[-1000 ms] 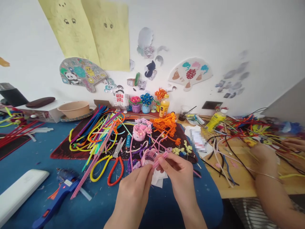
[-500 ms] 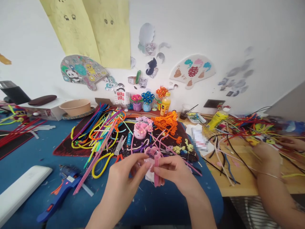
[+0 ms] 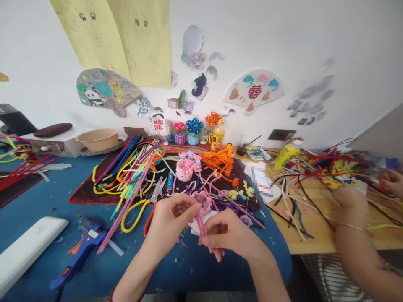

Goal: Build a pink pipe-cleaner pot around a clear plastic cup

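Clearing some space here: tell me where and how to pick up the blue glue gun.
Probably by the handle of the blue glue gun, from the near side: the gun lies flat, its long handle stretching uncovered toward the near edge, away from the body.

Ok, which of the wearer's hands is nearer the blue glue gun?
Left. The left hand is to the right of the glue gun, with the scissors' yellow handle between them; the right hand is farther right.

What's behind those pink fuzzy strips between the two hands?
Behind the pink fuzzy strips, a white paper-like sheet and a pink rounded fuzzy piece partly show. Whatever the left hand and right hand cover can't be seen.
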`<state>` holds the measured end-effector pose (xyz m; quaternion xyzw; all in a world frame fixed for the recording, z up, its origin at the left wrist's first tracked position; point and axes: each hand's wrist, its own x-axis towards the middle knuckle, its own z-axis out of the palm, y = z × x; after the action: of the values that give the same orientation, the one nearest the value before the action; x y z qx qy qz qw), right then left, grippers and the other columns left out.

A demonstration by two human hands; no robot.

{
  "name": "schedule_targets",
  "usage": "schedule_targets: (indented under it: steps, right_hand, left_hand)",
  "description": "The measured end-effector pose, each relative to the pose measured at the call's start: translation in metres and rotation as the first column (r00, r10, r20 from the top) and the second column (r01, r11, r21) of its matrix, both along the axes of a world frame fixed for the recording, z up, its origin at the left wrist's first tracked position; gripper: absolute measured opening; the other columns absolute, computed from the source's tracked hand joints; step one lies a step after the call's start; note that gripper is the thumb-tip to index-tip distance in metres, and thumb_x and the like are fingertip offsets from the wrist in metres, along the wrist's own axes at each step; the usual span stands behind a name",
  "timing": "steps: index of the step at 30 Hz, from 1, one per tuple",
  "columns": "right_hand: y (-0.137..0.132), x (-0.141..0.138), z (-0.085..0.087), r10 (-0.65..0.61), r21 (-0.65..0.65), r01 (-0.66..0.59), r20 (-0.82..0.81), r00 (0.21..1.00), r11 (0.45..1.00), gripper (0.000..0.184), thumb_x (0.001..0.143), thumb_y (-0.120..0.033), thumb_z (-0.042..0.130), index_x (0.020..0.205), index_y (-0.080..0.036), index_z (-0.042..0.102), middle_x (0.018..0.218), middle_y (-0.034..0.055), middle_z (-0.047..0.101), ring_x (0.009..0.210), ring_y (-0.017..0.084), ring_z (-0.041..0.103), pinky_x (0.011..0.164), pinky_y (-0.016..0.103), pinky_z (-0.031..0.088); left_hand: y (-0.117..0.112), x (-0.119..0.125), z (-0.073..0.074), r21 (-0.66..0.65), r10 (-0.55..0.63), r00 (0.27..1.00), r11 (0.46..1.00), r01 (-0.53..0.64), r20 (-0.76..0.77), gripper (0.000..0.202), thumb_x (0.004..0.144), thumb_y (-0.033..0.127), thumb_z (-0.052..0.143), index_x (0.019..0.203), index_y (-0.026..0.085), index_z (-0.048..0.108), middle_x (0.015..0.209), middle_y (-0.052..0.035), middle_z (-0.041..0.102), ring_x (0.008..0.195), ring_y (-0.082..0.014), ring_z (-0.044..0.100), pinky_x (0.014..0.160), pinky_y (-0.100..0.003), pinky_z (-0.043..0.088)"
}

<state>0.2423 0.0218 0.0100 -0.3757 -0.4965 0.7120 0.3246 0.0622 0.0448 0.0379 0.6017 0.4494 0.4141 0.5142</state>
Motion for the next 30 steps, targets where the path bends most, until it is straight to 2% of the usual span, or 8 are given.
schedule_targets:
  steps: [4, 8, 12, 16, 21, 26, 30]
  right_hand:
    - [-0.001, -0.002, -0.008, 0.052, -0.084, -0.057, -0.071, 0.996, 0.995, 0.034, 0.065, -0.039, 0.089, 0.062, -0.01, 0.072, 0.052, 0.0015, 0.067, 0.039, 0.01, 0.063, 0.038, 0.016, 0.046]
    - [-0.002, -0.004, -0.02, 0.145, -0.17, -0.163, -0.115, 0.983, 0.972, 0.031, 0.068, -0.036, 0.088, 0.065, -0.009, 0.073, 0.055, 0.0014, 0.068, 0.041, 0.009, 0.065, 0.039, 0.014, 0.05]
    - [-0.005, -0.007, -0.031, 0.237, -0.261, -0.269, -0.149, 0.96, 0.927, 0.029, 0.062, -0.032, 0.091, 0.063, -0.01, 0.072, 0.054, 0.0003, 0.069, 0.035, 0.008, 0.062, 0.038, 0.014, 0.05]
    - [-0.008, -0.011, -0.043, 0.274, -0.28, -0.319, -0.187, 0.943, 0.906, 0.03, 0.059, -0.033, 0.092, 0.064, -0.01, 0.074, 0.054, 0.001, 0.069, 0.037, 0.01, 0.064, 0.037, 0.015, 0.051]
    - [-0.014, -0.013, -0.057, 0.204, -0.224, -0.243, -0.183, 0.962, 0.944, 0.031, 0.063, -0.036, 0.091, 0.068, -0.009, 0.075, 0.053, 0.0, 0.068, 0.037, 0.008, 0.062, 0.036, 0.013, 0.046]
    - [-0.017, -0.015, -0.068, 0.177, -0.204, -0.212, -0.18, 0.968, 0.956, 0.045, 0.061, -0.051, 0.088, 0.064, -0.009, 0.073, 0.049, 0.0003, 0.064, 0.032, 0.007, 0.056, 0.031, 0.015, 0.039]
    - [-0.019, -0.016, -0.072, 0.178, -0.171, -0.2, -0.136, 0.975, 0.965, 0.057, 0.057, -0.063, 0.085, 0.065, -0.008, 0.073, 0.05, 0.0032, 0.064, 0.033, 0.011, 0.057, 0.032, 0.019, 0.039]
  left_hand:
    - [0.0, -0.006, -0.005, -0.046, -0.109, 0.993, 0.993, 0.11, 0.037, 0.024, 0.078, 0.038, 0.075, 0.076, 0.015, 0.069, 0.062, 0.0026, 0.06, 0.057, -0.0094, 0.05, 0.053, -0.019, 0.039]
    - [-0.005, -0.017, -0.014, -0.115, -0.233, 0.968, 0.963, 0.243, 0.09, 0.025, 0.08, 0.041, 0.075, 0.084, 0.016, 0.07, 0.068, 0.0015, 0.064, 0.06, -0.0101, 0.052, 0.054, -0.02, 0.041]
    - [-0.011, -0.026, -0.025, -0.196, -0.302, 0.946, 0.927, 0.321, 0.122, 0.029, 0.08, 0.043, 0.075, 0.083, 0.016, 0.068, 0.068, 0.0011, 0.064, 0.057, -0.0088, 0.049, 0.052, -0.02, 0.04]
    - [-0.014, -0.03, -0.033, -0.25, -0.333, 0.932, 0.899, 0.36, 0.143, 0.033, 0.078, 0.047, 0.077, 0.079, 0.016, 0.065, 0.066, 0.0009, 0.063, 0.056, -0.0086, 0.049, 0.051, -0.02, 0.04]
    - [-0.014, -0.034, -0.035, -0.265, -0.336, 0.931, 0.893, 0.363, 0.144, 0.037, 0.077, 0.05, 0.077, 0.078, 0.016, 0.063, 0.067, 0.0008, 0.063, 0.055, -0.0081, 0.049, 0.05, -0.02, 0.039]
    - [-0.012, -0.033, -0.039, -0.246, -0.339, 0.931, 0.899, 0.362, 0.135, 0.042, 0.075, 0.056, 0.076, 0.078, 0.016, 0.06, 0.066, 0.0024, 0.058, 0.055, -0.0082, 0.048, 0.051, -0.02, 0.039]
    - [-0.013, -0.031, -0.039, -0.211, -0.339, 0.937, 0.913, 0.349, 0.084, 0.047, 0.075, 0.062, 0.072, 0.075, 0.018, 0.056, 0.063, 0.0034, 0.055, 0.054, -0.0091, 0.047, 0.051, -0.021, 0.039]
